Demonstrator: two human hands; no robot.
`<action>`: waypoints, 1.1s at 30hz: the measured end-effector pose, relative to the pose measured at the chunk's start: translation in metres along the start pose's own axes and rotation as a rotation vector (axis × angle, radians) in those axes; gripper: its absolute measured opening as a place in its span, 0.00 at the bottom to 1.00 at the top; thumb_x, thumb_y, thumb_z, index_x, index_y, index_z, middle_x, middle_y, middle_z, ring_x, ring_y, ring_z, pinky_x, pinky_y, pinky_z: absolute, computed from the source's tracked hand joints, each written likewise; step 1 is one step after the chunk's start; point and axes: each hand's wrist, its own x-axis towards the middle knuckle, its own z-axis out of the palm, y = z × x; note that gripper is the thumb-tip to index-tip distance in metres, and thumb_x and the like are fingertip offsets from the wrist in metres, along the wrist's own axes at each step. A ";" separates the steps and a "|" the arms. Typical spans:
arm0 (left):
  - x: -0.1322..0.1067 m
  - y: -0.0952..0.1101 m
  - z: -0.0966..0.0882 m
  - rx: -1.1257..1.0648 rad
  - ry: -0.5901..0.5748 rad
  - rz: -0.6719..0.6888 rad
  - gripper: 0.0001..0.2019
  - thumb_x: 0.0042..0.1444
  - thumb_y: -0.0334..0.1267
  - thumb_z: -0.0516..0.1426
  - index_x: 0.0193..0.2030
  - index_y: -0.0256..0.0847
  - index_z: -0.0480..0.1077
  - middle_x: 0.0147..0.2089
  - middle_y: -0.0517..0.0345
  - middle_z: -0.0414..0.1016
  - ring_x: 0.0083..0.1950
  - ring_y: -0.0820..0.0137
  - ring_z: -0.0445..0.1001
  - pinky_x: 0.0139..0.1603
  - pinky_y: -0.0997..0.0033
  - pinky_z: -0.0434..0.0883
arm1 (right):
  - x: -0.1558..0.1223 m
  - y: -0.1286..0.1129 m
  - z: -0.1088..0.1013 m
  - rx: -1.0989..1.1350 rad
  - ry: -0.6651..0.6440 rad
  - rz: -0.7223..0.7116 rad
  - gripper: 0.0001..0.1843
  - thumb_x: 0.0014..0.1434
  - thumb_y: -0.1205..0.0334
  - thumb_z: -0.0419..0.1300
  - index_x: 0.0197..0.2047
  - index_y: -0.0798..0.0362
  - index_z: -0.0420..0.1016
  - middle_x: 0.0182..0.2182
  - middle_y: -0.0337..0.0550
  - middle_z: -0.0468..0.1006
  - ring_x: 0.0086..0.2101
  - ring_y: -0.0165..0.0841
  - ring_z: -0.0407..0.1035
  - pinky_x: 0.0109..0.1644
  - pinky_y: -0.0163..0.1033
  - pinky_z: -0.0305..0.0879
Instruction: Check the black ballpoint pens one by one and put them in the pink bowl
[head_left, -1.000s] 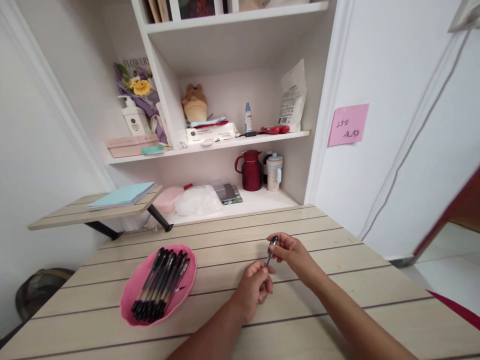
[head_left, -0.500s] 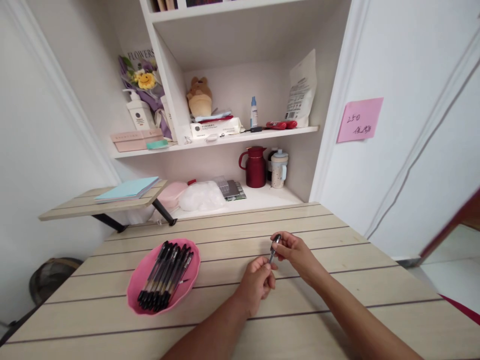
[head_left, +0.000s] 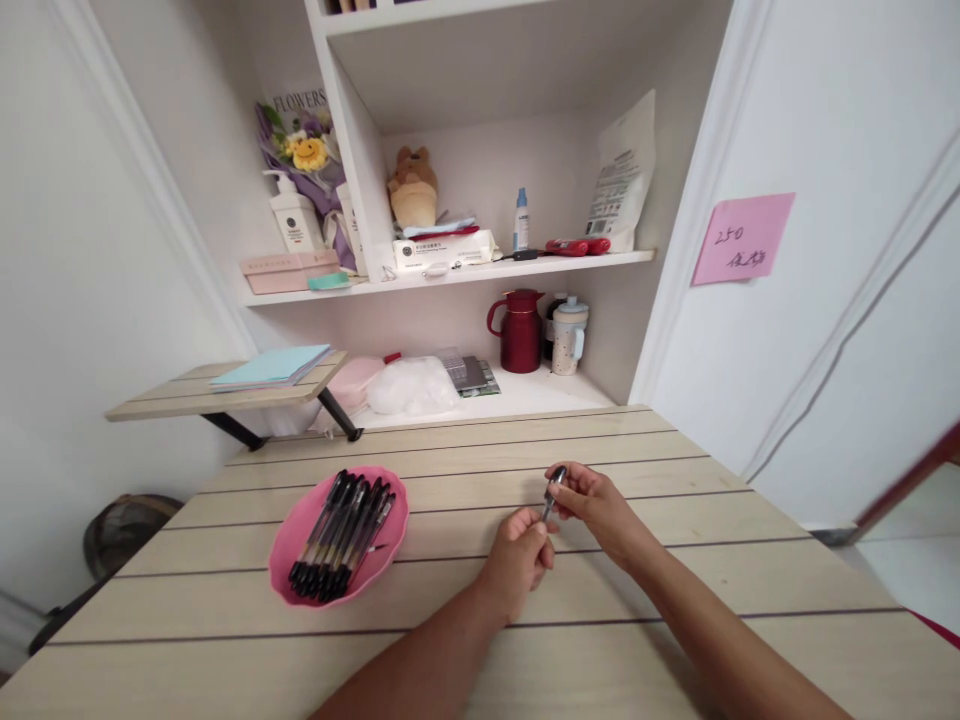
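Between my hands, just above the wooden tabletop, is a pen [head_left: 551,500] with a clear barrel and a black cap end pointing up and away. My left hand [head_left: 519,560] is closed around its lower end, which the fingers hide. At the capped upper end, my right hand [head_left: 589,500] pinches the pen between thumb and fingers. To the left stands a pink scalloped bowl [head_left: 390,560], with several black-capped clear pens [head_left: 341,540] lying side by side in it.
A small raised wooden stand [head_left: 172,395] carries light blue papers [head_left: 270,366] at the back left. Behind the table, a white shelf holds a red jug [head_left: 520,335], a speckled cup [head_left: 568,342] and a plastic bag [head_left: 412,388]. A pink note [head_left: 742,238] sticks to the right wall.
The whole view has shifted slightly, so things appear a little further right. Both hands keep their hold on the pen, with hardly any movement between them.
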 end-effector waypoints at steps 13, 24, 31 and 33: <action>-0.018 0.031 -0.015 0.566 0.198 0.166 0.08 0.45 0.36 0.54 0.32 0.39 0.71 0.32 0.59 0.69 0.31 0.74 0.67 0.33 0.75 0.64 | -0.033 0.016 -0.023 -0.496 0.028 0.106 0.20 0.50 0.43 0.51 0.25 0.53 0.68 0.17 0.36 0.68 0.17 0.27 0.61 0.22 0.34 0.56; -0.110 0.110 -0.116 1.595 0.772 0.067 0.11 0.54 0.35 0.48 0.35 0.36 0.71 0.41 0.48 0.70 0.39 0.64 0.70 0.40 0.67 0.63 | -0.056 0.034 -0.020 -0.818 -0.071 -0.090 0.18 0.52 0.46 0.48 0.29 0.49 0.72 0.26 0.39 0.77 0.30 0.37 0.69 0.34 0.38 0.63; -0.114 0.109 -0.139 1.667 0.884 -0.094 0.10 0.54 0.34 0.49 0.39 0.36 0.68 0.42 0.47 0.70 0.40 0.64 0.70 0.39 0.68 0.63 | -0.057 0.037 -0.020 -0.877 -0.097 -0.093 0.17 0.53 0.46 0.48 0.30 0.47 0.72 0.28 0.40 0.78 0.30 0.38 0.70 0.34 0.38 0.63; -0.113 0.109 -0.140 1.685 0.883 -0.109 0.10 0.54 0.36 0.50 0.40 0.36 0.67 0.43 0.47 0.70 0.41 0.64 0.70 0.39 0.68 0.64 | -0.058 0.036 -0.020 -0.888 -0.100 -0.097 0.17 0.53 0.46 0.48 0.31 0.47 0.72 0.29 0.40 0.78 0.31 0.38 0.70 0.35 0.38 0.63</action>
